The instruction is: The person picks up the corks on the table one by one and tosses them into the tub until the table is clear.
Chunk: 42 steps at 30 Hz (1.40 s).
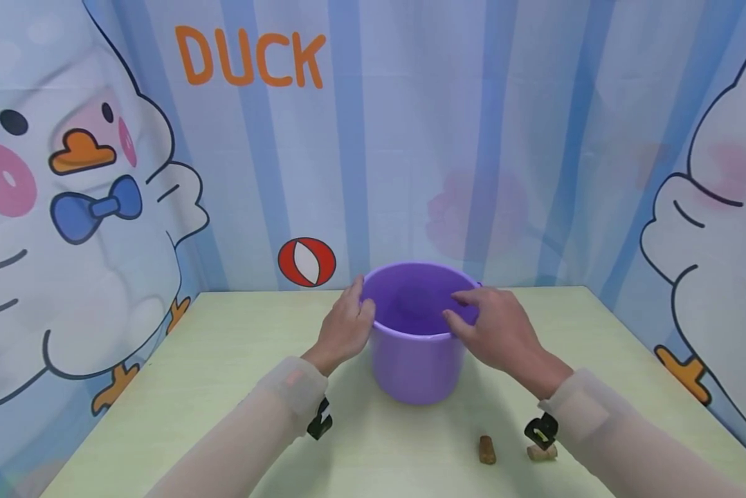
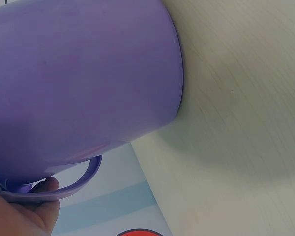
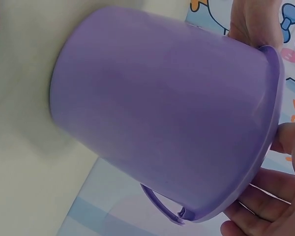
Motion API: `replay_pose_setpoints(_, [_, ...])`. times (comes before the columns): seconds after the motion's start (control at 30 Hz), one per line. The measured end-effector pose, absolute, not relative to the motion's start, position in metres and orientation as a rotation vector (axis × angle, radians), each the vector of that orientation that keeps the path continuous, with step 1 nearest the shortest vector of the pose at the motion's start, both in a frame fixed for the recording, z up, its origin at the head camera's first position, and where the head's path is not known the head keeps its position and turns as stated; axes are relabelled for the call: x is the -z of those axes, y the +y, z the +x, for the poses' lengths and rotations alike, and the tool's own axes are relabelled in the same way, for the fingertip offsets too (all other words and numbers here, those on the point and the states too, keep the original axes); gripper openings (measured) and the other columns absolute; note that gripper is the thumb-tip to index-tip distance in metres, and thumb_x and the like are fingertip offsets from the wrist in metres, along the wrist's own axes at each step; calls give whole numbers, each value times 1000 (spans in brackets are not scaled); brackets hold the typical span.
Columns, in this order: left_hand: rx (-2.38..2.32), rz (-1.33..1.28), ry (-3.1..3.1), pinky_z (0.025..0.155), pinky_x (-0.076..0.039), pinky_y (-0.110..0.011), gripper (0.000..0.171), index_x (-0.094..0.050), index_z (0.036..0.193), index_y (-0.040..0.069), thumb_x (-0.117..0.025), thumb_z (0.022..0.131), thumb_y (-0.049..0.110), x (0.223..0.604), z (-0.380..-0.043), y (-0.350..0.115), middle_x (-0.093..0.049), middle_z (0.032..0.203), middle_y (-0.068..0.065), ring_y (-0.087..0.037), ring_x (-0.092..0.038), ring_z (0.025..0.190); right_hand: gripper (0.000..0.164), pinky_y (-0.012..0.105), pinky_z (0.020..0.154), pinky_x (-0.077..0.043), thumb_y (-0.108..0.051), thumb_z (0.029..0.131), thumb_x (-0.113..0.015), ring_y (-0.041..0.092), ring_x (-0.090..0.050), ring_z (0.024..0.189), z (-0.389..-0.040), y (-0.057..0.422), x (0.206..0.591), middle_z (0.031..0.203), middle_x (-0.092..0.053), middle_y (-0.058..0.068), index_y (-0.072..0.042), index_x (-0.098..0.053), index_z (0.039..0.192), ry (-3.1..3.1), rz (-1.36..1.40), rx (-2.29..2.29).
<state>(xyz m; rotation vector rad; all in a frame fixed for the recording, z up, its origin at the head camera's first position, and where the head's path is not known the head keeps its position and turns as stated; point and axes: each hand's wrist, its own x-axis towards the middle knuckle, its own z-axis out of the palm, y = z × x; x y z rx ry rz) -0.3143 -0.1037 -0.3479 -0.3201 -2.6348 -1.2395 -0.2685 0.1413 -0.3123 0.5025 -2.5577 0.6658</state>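
A purple bucket (image 1: 417, 366) stands upright on the table, its mouth facing up. My left hand (image 1: 342, 328) holds it at the left side of the rim, with the thumb near the rim's edge; in the left wrist view, fingers (image 2: 46, 209) lie beside the bucket's handle (image 2: 86, 174). At the right side of the rim is my right hand (image 1: 500, 328), its thumb and fingers loosely bent and apart over the opening. In the right wrist view, fingers (image 3: 265, 204) meet the rim, partly hidden by it.
Two corks lie on the pale table (image 1: 242, 408) in front of the bucket: a brown cork (image 1: 486, 449) and a lighter cork (image 1: 542, 452) near my right wrist. Behind the table hangs a striped duck-print curtain (image 1: 404, 124), continuing along both sides.
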Motion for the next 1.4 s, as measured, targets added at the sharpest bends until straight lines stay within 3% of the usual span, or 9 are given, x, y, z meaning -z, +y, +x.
replay_pose_setpoints(0.2, [1241,-323,-2637,121,-27,-56,66,-17,164,5,-32,104,28,349,-315,-104,-29,167,-12,-32,-29,152,35,55,91,-54,-25,94,-71,38,-68,107,-264,144,314,113,-75,18,0,-76,118,-2482,519,-676])
replay_pose_setpoints(0.5, [1236,-324,-2633,121,-26,-55,65,-18,164,5,-32,104,27,349,-315,-104,-28,167,-12,-31,-29,153,34,58,98,-50,-24,95,-69,40,-65,117,-256,150,316,116,-74,17,0,-75,119,-2426,543,-694])
replay_pose_setpoints(1.4, [1263,-329,-2627,121,-27,-56,65,-17,164,5,-33,104,27,348,-314,-105,-30,166,-12,-32,-30,152,25,59,94,-49,-21,93,-74,35,-70,106,-236,173,325,108,-77,9,-5,-78,112,-2286,587,-660])
